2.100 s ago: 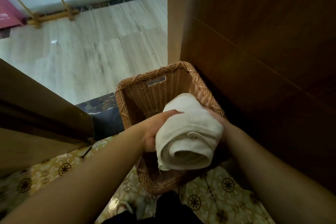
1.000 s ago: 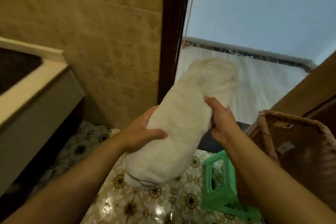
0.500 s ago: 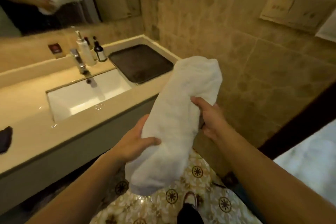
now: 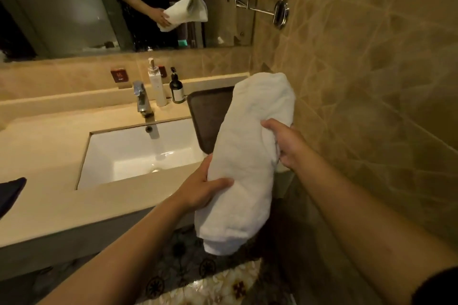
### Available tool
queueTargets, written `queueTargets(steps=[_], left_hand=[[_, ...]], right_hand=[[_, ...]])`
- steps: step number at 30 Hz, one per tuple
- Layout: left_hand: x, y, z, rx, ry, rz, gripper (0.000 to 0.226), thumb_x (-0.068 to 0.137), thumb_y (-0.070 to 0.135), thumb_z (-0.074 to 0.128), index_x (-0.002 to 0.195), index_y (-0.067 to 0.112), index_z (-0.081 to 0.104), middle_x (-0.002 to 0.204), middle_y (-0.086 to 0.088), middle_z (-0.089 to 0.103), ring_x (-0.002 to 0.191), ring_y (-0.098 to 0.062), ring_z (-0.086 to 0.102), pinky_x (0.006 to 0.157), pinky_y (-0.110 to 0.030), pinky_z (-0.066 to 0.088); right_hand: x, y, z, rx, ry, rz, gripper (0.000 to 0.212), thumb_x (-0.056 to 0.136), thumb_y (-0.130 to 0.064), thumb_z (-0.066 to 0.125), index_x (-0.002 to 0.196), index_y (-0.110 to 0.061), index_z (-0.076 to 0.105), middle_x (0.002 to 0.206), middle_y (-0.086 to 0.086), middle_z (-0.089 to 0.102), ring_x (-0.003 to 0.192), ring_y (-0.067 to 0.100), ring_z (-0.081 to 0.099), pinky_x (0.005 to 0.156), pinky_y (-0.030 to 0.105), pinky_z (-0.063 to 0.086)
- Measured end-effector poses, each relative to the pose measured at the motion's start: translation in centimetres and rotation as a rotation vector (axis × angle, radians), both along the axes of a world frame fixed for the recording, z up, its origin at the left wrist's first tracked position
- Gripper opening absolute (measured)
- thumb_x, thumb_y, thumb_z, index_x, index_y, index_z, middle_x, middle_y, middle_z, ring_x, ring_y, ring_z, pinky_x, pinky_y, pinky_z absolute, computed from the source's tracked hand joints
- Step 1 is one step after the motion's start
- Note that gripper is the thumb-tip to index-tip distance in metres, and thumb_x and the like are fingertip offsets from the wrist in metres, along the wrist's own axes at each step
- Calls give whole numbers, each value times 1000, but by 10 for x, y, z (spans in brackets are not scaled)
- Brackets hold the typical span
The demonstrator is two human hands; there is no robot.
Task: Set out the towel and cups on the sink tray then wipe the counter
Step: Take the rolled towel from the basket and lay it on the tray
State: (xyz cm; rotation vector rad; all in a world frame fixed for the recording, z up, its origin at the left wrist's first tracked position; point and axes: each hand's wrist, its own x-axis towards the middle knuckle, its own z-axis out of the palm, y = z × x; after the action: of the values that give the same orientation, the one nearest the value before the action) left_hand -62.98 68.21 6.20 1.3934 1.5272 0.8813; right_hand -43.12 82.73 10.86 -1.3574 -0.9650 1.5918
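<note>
Towel [image 4: 250, 156] hides tray [image 4: 208, 119]; 2 bottles [image 4: 156, 84] beside, seemingly.

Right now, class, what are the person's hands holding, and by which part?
A rolled white towel: left hand grips its lower side, right hand its upper-middle side.

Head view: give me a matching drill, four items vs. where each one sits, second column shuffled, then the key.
Items
1. rolled white towel
2. dark tray
3. white pump bottle
4. faucet

Places
A. on the counter right of the basin, against the tiled wall
B. behind the basin, at its middle
C. held in both hands, left hand and right hand
D. at the back ledge, just left of the dark bottle

Pairs: 1-C, 2-A, 3-D, 4-B
</note>
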Motion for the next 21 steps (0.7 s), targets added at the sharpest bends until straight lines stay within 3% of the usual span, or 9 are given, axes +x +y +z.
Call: queueTargets(steps=[2, 6, 7, 10, 12, 15, 18, 21], left_hand=[[3, 30, -1, -5, -15, 37, 85, 79, 58, 70, 150, 38, 28, 141, 10, 50, 122, -15, 52, 108, -46, 41], [2, 93, -6, -27, -83, 69, 85, 80, 58, 69, 150, 36, 26, 142, 8, 49, 125, -19, 51, 108, -48, 42], [1, 109, -9, -32, -99, 74, 84, 80, 59, 68, 150, 36, 26, 142, 9, 48, 125, -19, 51, 108, -47, 42], [-6, 158, -17, -60, -154, 75, 83, 80, 64, 66, 147, 38, 25, 141, 11, 46, 125, -16, 51, 108, -45, 43], [-14, 192, -26, -82, -204, 73, 81, 81, 64, 68, 146, 40, 24, 139, 13, 46, 122, -12, 51, 108, -44, 43], [-28, 240, -42, -133, -280, 76, 79, 83, 61, 71, 144, 43, 25, 135, 18, 46, 115, -7, 52, 105, -42, 44], [-40, 281, -56, -182, -366, 69, 84, 80, 62, 73, 146, 43, 25, 138, 19, 47, 121, -10, 51, 107, -43, 44], [-47, 319, -70, -251, -450, 97, 87, 81, 56, 75, 149, 36, 25, 141, 12, 49, 124, -16, 52, 107, -45, 44]], right_hand=[[-6, 38, 1, 12, -23, 27, 81, 57, -41, 86, 132, -26, 59, 117, 6, 72, 103, 33, 69, 89, 54, 57], [-24, 109, 7, -22, -52, 88, 76, 58, -38, 81, 130, -25, 58, 114, 7, 74, 94, 32, 72, 62, 44, 61], [-29, 127, 8, -19, -68, 98, 77, 59, -37, 80, 131, -24, 57, 115, 7, 73, 95, 31, 72, 63, 43, 61], [-45, 176, 5, 46, -122, 84, 88, 60, -36, 81, 141, -26, 47, 125, 6, 66, 106, 32, 66, 91, 52, 56], [-56, 207, 2, 45, -176, 85, 94, 62, -36, 81, 146, -29, 40, 128, 5, 62, 110, 32, 62, 98, 54, 51], [-74, 257, -7, 23, -261, 78, 85, 68, -33, 81, 144, -27, 43, 126, 6, 64, 107, 31, 62, 95, 53, 52], [-90, 302, -19, -13, -346, 103, 77, 71, -33, 80, 140, -28, 47, 124, 4, 64, 105, 31, 62, 91, 50, 53], [-108, 341, -29, -51, -453, 138, 70, 74, -37, 78, 137, -30, 49, 121, 1, 62, 100, 28, 60, 78, 41, 52]])
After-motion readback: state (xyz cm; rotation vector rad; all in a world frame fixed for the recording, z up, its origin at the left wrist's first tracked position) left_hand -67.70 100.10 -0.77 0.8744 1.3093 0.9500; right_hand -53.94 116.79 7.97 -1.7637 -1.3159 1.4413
